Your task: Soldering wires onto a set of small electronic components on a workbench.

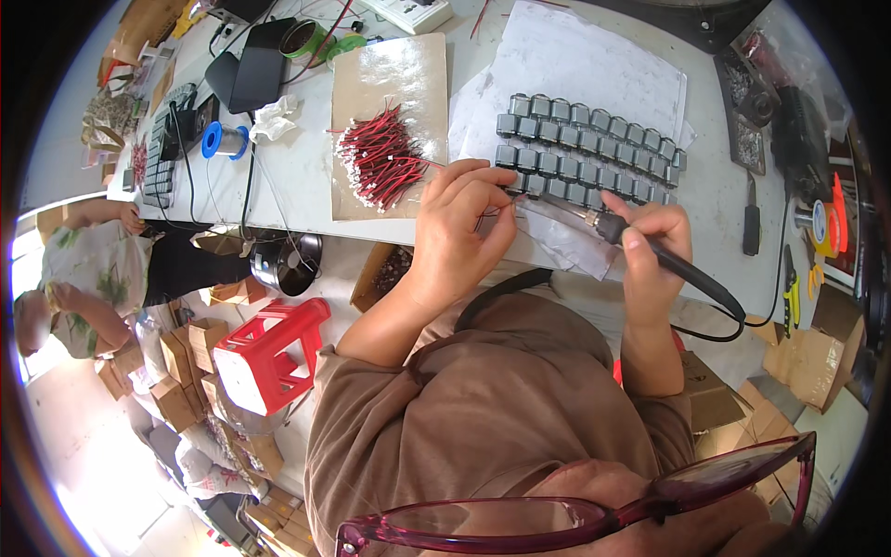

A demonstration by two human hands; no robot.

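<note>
My right hand (654, 243) grips the black handle of a soldering iron (691, 271), its metal tip pointing left toward the front row of small grey metal-cased parts (594, 144). At the left end of that row, the fingers of my left hand (462, 223) are pinched together on a thin wire, mostly hidden by the fingers. The iron's tip is close to these fingertips; whether it touches a part I cannot tell. Left of my left hand, a heap of short red and black wires with white connectors (382, 160) lies on a brown board (390, 70).
White paper (594, 51) lies under the grey parts. A blue solder spool (225, 140), phone (264, 60) and green tin (306, 39) stand left. Pliers (791, 292) and a black-handled tool (751, 227) lie right. Another person (97, 260) and a red stool (269, 357) are at left.
</note>
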